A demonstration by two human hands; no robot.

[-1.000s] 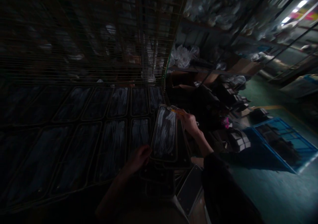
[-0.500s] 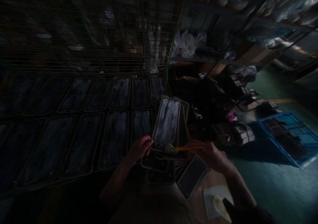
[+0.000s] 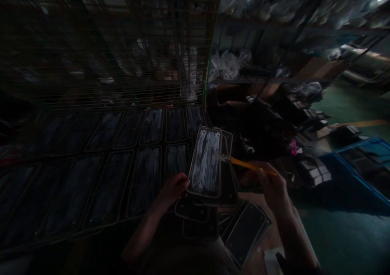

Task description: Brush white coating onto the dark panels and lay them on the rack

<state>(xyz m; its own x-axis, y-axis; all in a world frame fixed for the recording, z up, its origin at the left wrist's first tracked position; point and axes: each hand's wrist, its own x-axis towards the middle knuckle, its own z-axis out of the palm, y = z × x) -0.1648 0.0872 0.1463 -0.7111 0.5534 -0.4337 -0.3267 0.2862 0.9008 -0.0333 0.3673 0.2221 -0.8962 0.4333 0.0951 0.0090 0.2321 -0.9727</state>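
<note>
My left hand (image 3: 174,187) grips the lower left edge of a dark rectangular panel (image 3: 205,161) with rounded corners. White streaks of a brushed-on coating run along the panel's length. In my right hand (image 3: 273,186) is a brush with a yellow handle (image 3: 248,166); its pale bristles are at the panel's right edge. Whether they touch the panel I cannot tell. Beneath lie more dark panels, stacked unevenly. A separate pile of uncoated panels (image 3: 246,230) rests on a wooden surface, below and left of my right hand.
Rows of white-streaked panels (image 3: 144,177) lie on a rack to the left, with a wire mesh (image 3: 122,92) behind. Plastic bags (image 3: 230,66) fill shelves at the back. A blue crate (image 3: 362,151) stands on the green floor (image 3: 350,238) at right. Paper (image 3: 272,260) lies near my right forearm.
My right hand has moved up and right, carrying the brush from the panel's lower end to its right edge. My left hand still holds the panel. The camera view has shifted slightly.
</note>
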